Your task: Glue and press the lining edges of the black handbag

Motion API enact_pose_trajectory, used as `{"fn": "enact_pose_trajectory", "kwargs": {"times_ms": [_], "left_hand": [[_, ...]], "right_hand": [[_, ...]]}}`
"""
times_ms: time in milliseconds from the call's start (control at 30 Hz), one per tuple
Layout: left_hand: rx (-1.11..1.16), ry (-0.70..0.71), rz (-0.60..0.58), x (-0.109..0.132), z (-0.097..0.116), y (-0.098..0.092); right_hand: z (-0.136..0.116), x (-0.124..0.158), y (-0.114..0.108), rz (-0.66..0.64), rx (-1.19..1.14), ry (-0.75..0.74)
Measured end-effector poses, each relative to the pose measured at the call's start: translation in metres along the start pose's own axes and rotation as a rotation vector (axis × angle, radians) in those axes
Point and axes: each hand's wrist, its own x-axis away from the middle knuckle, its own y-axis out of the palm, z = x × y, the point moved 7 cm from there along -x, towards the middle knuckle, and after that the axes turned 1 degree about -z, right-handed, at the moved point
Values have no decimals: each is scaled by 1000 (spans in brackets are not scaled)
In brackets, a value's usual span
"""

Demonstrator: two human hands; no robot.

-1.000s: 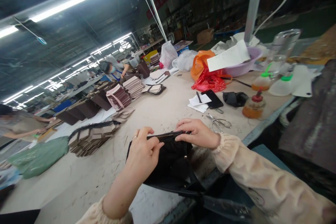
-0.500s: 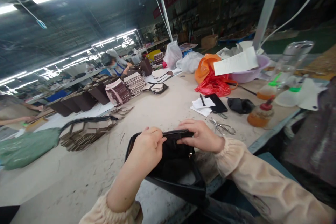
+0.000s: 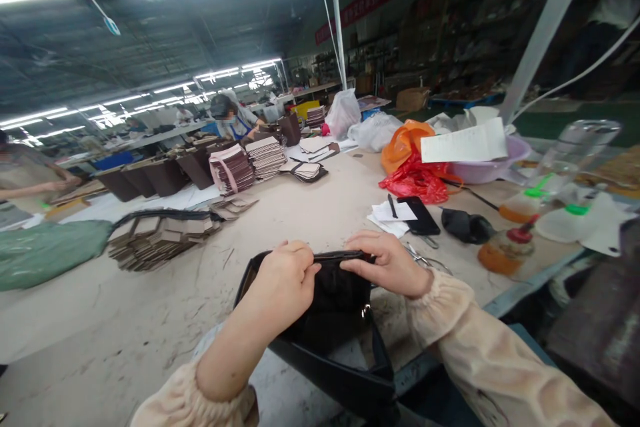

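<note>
Table (image 3: 310, 217): red plastic bag (image 3: 417, 184) against orange bag (image 3: 401, 143), purple basin (image 3: 485, 172) beside; pen (image 3: 393, 206) on white paper (image 3: 406, 212), flat black object (image 3: 426, 218) adjoining.

Showing a scuffed beige worktable (image 3: 295, 213) — bearing, at left, a green plastic bag (image 3: 55, 250) beside a slumped pile of grey-brown pieces (image 3: 160, 240) and, farther back, a pink-strapped stack (image 3: 240, 172). Supporting, at right, a red plastic bag (image 3: 415, 185), a lilac basin (image 3: 480, 171), a black phone-like slab (image 3: 424, 217) beside white papers (image 3: 397, 212), partly hidden scissors (image 3: 425, 259) — and a red-capped bottle (image 3: 505, 251), holding orange liquid.
</note>
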Motion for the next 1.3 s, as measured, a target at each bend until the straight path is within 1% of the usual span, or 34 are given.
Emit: {"fn": "enact_pose_trajectory", "kwargs": {"times_ms": [267,667,767,933,1000,1133,1200,1300], "left_hand": [[25,-33,17,-4,0,0],[-6,-44,0,-5,2,-1],[-26,-50,-4,-5,3,-1],[-31,-53,6,-4,2,-1],[-36,-49,12,-4,2,-1],[-46,-40,27,-5,1,-1],[-44,-42,30,-4,0,-1],[-39,-37,32,-3,0,-1]], "right_hand": [[2,-7,0,-72,-4,-32],[-5,-4,0,-120,8,-62],[-8,-4,1,-119,24,-73],[-6,-3,-2,-76,19,-69],[-4,-2,-4,-96,-2,-63],[-4,2,-8,-176,-67,-70],[-7,3,-9,-170,-79,-81],[-10,1,-8,-99,-54,-74]]}}
